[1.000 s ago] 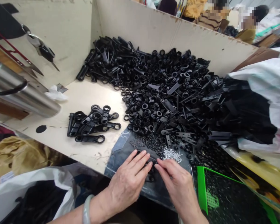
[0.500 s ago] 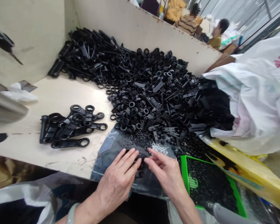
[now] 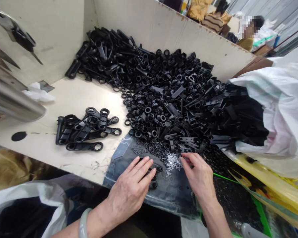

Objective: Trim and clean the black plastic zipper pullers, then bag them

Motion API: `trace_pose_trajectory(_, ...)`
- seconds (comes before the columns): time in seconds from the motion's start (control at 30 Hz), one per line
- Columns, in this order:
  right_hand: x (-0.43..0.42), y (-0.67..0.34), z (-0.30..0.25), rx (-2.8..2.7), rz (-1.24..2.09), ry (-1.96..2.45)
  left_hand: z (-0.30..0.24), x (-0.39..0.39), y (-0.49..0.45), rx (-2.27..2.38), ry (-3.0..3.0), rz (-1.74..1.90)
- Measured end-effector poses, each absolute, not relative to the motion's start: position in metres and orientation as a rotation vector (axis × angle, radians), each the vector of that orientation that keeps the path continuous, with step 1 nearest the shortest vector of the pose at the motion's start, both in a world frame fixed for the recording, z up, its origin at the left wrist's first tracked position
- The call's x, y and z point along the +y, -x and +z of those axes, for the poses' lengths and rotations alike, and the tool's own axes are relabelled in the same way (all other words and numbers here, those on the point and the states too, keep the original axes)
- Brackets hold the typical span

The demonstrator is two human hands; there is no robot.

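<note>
My left hand [image 3: 132, 183] lies with fingers stretched out over several dark plastic parts [image 3: 153, 184] on a denim cloth [image 3: 173, 195]. Its palm and fingers hide most of these parts; rounded ends show past the fingertips. To the right, my right hand [image 3: 198, 173] has thumb and fingertips pinched beside a small heap of silver pins [image 3: 173, 162]. What the pinch holds, if anything, is too small to make out. Tiny black pieces [image 3: 157, 148] lie just beyond my left fingertips.
A large pile of black plastic parts [image 3: 161, 89] fills the back. Ring-ended black handles [image 3: 84, 147] lie at left near a metal cylinder [image 3: 20, 99]. At right are a white sack [image 3: 285, 105] and a green-rimmed tray [image 3: 262, 211]. Two people [image 3: 248, 36] sit beyond the partition.
My right hand has moved right, away from the parts at my left fingertips, to the edge of the silver pins. My left hand stays over the parts. The view has shifted left.
</note>
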State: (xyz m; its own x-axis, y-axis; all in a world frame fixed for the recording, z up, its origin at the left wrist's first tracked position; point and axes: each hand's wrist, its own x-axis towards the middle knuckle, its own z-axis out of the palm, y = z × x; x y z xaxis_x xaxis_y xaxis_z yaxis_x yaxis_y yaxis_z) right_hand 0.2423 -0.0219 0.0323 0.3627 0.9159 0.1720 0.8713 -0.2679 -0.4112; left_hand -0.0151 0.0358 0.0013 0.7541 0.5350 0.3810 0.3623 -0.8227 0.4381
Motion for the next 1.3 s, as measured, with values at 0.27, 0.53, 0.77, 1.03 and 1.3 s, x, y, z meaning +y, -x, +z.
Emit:
trace_pose_trajectory(0.27, -0.026, -0.223, 0.047, -1.575, 0.115, 2.078, 0.002, 0.036, 0.017, 0.699, -2.624, 0.682)
trace_pose_trajectory(0.53, -0.053, -0.156, 0.046, -1.725, 0.278, 1.779, 0.000, 0.036, 0.018, 0.689, -2.630, 0.663)
trace_pose_trajectory(0.77, -0.044, -0.153, 0.050, -1.853, 0.216, 1.809, -0.002, 0.034, 0.019, 0.695, -2.606, 0.639)
trace_pose_trajectory(1.03, -0.048, -0.141, 0.049, -1.887, 0.014, 1.947, -0.004, 0.033, 0.019, 0.686, -2.605, 0.645)
trace_pose_trajectory(1.3, -0.040, -0.140, 0.052, -1.748, 0.147, 2.026, -0.004, 0.032, 0.019, 0.700, -2.600, 0.644)
